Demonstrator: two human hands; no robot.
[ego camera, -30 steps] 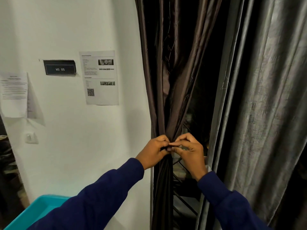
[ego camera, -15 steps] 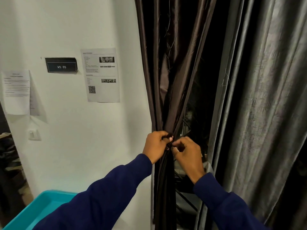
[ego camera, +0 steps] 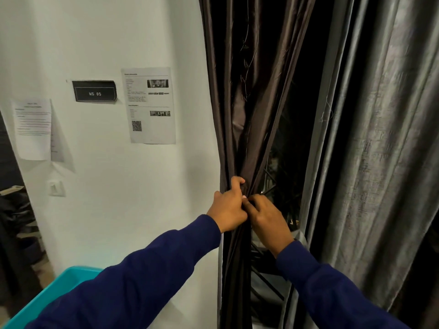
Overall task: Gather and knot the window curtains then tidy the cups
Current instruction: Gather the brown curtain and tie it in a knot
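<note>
A dark brown satin curtain [ego camera: 240,96] hangs beside the white wall and is bunched into a narrow waist at mid height. My left hand [ego camera: 228,208] grips that gathered waist, fingers curled round the fabric. My right hand [ego camera: 268,216] presses against it from the right and pinches the same bunch, fingertips hidden in the folds. Below the hands the curtain hangs as a tight column. A grey curtain [ego camera: 380,150] hangs loose on the right. No cups are in view.
A turquoise plastic bin [ego camera: 47,295] sits low at the left under my left sleeve. The white wall [ego camera: 118,198] carries a black "WS 05" sign [ego camera: 95,93], two paper sheets and a switch. Dark window metalwork shows between the curtains.
Both hands stayed on the bunched curtain; the left hand's fingers have wrapped higher round the waist and the right hand has closed in tight against it.
</note>
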